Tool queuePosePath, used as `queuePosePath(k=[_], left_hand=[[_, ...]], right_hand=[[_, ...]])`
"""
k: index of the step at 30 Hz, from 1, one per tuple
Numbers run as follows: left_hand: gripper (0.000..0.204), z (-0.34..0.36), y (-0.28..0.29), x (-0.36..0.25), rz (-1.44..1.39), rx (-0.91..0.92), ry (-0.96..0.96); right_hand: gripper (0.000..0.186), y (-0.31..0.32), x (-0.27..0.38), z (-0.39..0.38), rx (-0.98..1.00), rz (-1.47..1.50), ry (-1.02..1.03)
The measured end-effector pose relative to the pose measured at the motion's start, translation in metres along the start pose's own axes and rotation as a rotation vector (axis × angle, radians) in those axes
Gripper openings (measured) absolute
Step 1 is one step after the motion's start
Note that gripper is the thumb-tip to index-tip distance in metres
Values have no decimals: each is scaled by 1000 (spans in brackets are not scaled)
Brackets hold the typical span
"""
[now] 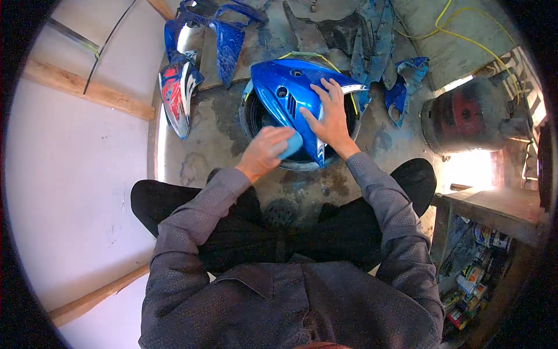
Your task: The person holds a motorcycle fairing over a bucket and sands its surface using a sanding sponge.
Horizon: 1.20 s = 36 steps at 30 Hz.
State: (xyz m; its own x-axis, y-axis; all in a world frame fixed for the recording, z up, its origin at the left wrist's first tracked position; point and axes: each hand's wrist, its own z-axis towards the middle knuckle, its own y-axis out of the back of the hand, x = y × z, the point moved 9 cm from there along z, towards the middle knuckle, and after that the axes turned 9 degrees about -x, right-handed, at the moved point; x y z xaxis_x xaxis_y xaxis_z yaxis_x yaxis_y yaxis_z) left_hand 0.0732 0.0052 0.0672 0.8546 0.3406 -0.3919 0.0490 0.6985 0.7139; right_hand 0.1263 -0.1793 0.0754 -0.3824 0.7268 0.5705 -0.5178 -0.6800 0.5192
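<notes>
A glossy blue fairing panel [308,87] with vents and holes rests across a round black tub or tyre [253,136] on the floor in front of me. My left hand [267,148] is closed on a light blue pad [292,145], against the panel's lower left edge and slightly blurred. My right hand [331,119] lies on the panel's right side with its fingers spread, touching the surface.
Other fairing pieces lie beyond: blue ones [229,46], a red and white one [174,96], grey ones [331,38]. A metal tank [459,116] with a yellow hose stands right, above a wooden bench [494,206] with cluttered shelving. A white wall [81,192] borders the left.
</notes>
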Motion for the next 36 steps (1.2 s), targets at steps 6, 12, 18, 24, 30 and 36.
queuePosePath(k=[6, 12, 18, 24, 30, 36], left_hand=[[27, 4, 12, 25, 139, 1, -11], [34, 0, -4, -14, -117, 3, -128], [42, 1, 16, 50, 82, -46, 57], [55, -2, -6, 3, -106, 53, -29], [47, 2, 3, 17, 81, -46, 59], [52, 5, 8, 26, -24, -33, 147]], right_hand=[[69, 0, 0, 1, 16, -5, -19], [68, 0, -3, 0, 23, -25, -19], [68, -2, 3, 3, 21, -19, -10], [68, 2, -1, -1, 17, -8, -10], [68, -1, -1, 0, 10, -10, -12], [69, 1, -1, 0, 12, -3, -19]])
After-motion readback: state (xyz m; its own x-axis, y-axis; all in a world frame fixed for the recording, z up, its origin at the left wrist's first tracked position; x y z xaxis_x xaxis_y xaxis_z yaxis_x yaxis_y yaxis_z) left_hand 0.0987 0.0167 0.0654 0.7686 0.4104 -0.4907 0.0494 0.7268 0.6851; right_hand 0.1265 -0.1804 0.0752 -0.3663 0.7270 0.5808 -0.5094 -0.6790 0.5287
